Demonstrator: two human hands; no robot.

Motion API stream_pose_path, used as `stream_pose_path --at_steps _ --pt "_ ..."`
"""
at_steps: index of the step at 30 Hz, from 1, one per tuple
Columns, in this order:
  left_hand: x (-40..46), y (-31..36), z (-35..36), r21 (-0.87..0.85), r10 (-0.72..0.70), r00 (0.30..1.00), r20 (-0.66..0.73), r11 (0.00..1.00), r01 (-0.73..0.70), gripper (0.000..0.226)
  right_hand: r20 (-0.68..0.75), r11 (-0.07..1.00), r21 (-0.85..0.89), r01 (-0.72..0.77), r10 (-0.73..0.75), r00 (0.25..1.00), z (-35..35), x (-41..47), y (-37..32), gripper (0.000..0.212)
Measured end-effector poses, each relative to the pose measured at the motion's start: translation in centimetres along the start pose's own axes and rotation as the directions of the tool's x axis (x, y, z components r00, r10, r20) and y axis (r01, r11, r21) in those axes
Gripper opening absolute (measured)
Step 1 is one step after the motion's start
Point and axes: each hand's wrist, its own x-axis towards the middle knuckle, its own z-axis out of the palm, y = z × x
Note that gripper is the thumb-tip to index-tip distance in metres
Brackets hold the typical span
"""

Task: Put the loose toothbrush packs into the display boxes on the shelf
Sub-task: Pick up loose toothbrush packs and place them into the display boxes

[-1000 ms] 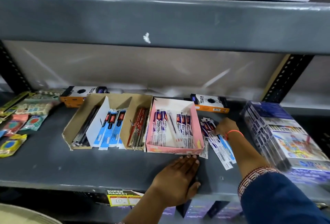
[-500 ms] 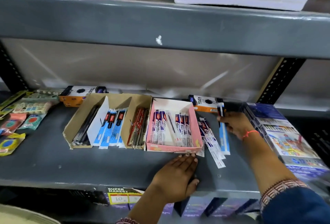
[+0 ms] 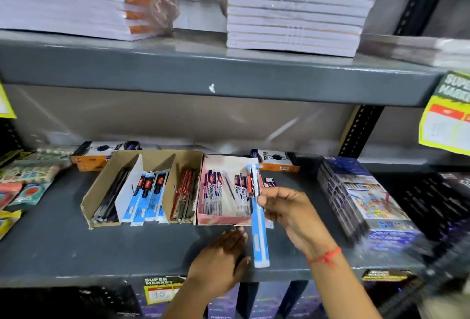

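Observation:
My right hand (image 3: 287,206) is shut on a blue toothbrush pack (image 3: 259,232), held upright above the shelf just right of the pink display box (image 3: 223,220). Purple-and-white packs stand inside that box. My left hand (image 3: 221,257) lies flat on the grey shelf (image 3: 50,250), fingertips touching the pink box's front edge. A brown cardboard display box (image 3: 100,191) to the left holds black, blue (image 3: 147,196) and red packs (image 3: 184,196) in separate compartments. A few loose packs (image 3: 270,181) lie behind my right hand, mostly hidden.
Flat orange-and-black boxes (image 3: 101,153) sit at the back of the shelf. A large wrapped crayon carton (image 3: 361,199) stands to the right, small packets (image 3: 28,173) to the left. Stacked paper reams (image 3: 295,8) fill the upper shelf. A price tag (image 3: 160,290) hangs on the shelf edge.
My right hand lifted one blue pack off the loose pile and carried it leftward to the pink box's right side. My left hand stayed at the box front. The camera tilted upward.

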Motion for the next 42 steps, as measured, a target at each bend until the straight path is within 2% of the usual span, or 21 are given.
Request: stream_pose_path --at_steps 3,6,8,10,11,13,16,20,23,24,26,28,31,36,40,42 --pt "-0.9 -1.3 0.5 0.027 -0.025 0.999 0.023 0.999 0.025 0.081 0.036 0.999 0.007 0.033 -0.033 0.999 1.4 -0.9 0.4 0.017" --pt "-1.6 -1.4 0.2 0.084 -0.020 0.994 -0.104 0.996 0.029 0.083 0.045 0.998 0.023 0.057 -0.058 0.997 2.5 -1.3 0.6 0.019" --pt "-1.6 -1.1 -0.2 0.073 -0.009 0.996 -0.088 0.997 0.015 0.079 0.040 0.998 0.033 0.058 -0.060 0.997 3.0 -1.4 0.7 0.018" --pt "-1.7 -0.5 -1.4 -0.028 -0.012 0.998 -0.068 1.000 0.010 0.048 0.051 0.997 0.062 0.039 -0.042 0.998 3.4 -1.6 0.7 0.019" --pt "-1.9 -0.3 -1.6 -0.028 -0.015 0.994 -0.105 1.000 0.012 0.040 0.062 0.996 0.085 0.023 -0.029 0.998 3.6 -1.7 0.7 0.021" --pt "-1.9 -0.2 -1.7 -0.101 -0.094 0.993 -0.077 0.991 0.086 0.057 0.076 0.992 0.124 -0.005 -0.005 0.997 3.8 -1.8 0.6 0.025" --pt "-2.1 -0.4 -1.1 -0.091 -0.170 0.981 -0.096 0.983 0.162 0.056 0.072 0.991 0.135 -0.017 0.008 0.997 4.1 -1.7 0.7 0.026" --pt "-3.4 -2.2 -1.0 -0.076 -0.117 0.985 -0.124 0.991 0.108 0.061 0.080 0.993 0.120 -0.024 0.014 0.997 5.1 -1.2 0.9 0.027" --pt "-4.7 -4.1 -1.3 -0.030 -0.094 0.980 -0.173 0.995 0.090 0.031 0.102 0.994 0.102 -0.028 0.017 0.995 6.6 -0.3 1.0 0.029" --pt "-5.3 -5.1 -1.3 -0.003 -0.104 0.979 -0.177 0.994 0.105 0.042 0.115 0.995 0.092 -0.025 0.014 0.993 7.3 0.1 1.0 0.030" --pt "-6.6 -7.0 -1.2 0.102 -0.136 0.943 -0.303 0.979 0.174 0.075 0.133 0.997 0.071 -0.024 0.014 0.991 9.0 1.3 1.1 0.033" --pt "-7.7 -9.0 -1.3 0.079 -0.210 0.922 -0.326 0.966 0.248 0.076 0.142 0.999 0.037 -0.031 0.025 0.990 10.7 2.7 1.0 0.033" --pt "-9.2 -11.1 -2.3 0.004 -0.298 0.917 -0.264 0.951 0.310 0.059 0.131 0.999 -0.023 -0.040 0.042 0.991 13.8 5.2 0.9 0.031" --pt "-10.4 -12.2 -3.1 -0.152 -0.344 0.914 -0.216 0.936 0.317 0.047 0.100 0.981 -0.194 -0.016 0.036 0.994 18.9 10.2 1.1 0.028" --pt "-10.4 -12.6 -2.4 -0.150 -0.352 0.901 -0.255 0.935 0.322 0.049 0.082 0.851 -0.524 0.035 0.010 0.997 21.7 14.0 2.0 0.030" --pt "-10.5 -12.7 -2.2 -0.174 -0.358 0.898 -0.256 0.931 0.321 0.049 0.120 0.713 -0.694 0.097 -0.018 0.993 23.0 15.2 2.7 0.035"
